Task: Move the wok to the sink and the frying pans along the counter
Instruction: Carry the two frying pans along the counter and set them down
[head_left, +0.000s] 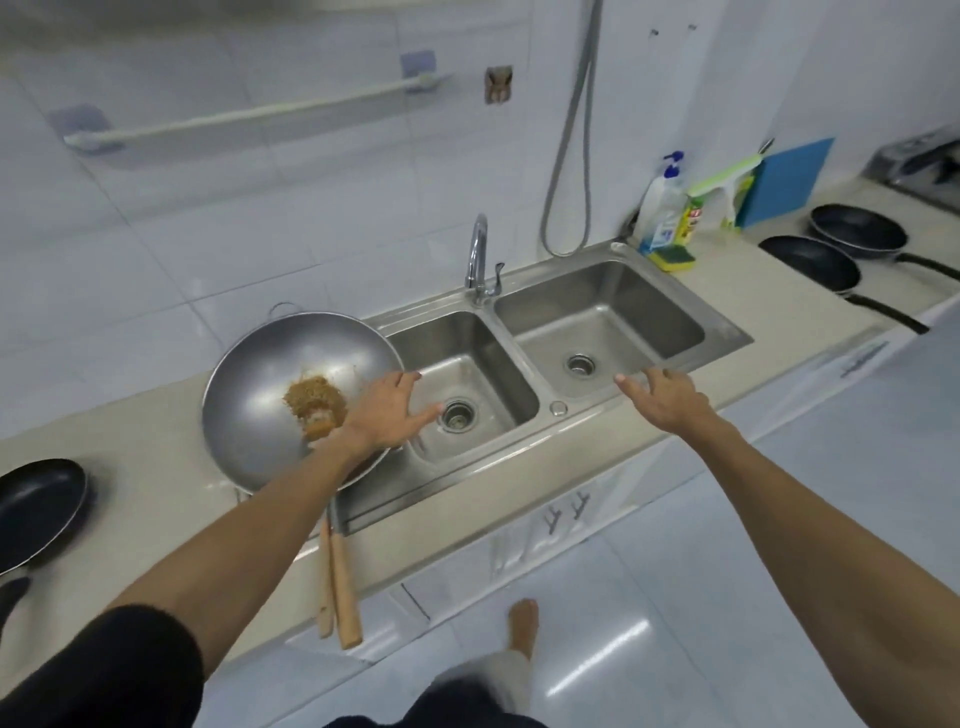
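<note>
Head view, one wok (270, 384), three frying pans (810, 262), two empty hands (387, 413)

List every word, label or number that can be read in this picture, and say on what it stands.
No text can be read.
White pump bottle: blue label, print too blurred.
Green and yellow packet: red mark and print, too small and blurred.
Wok, frying pans and sink: no marking seen.

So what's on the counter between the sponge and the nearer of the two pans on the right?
Nothing: in the head view the counter is bare from the sponge to that pan.
</note>
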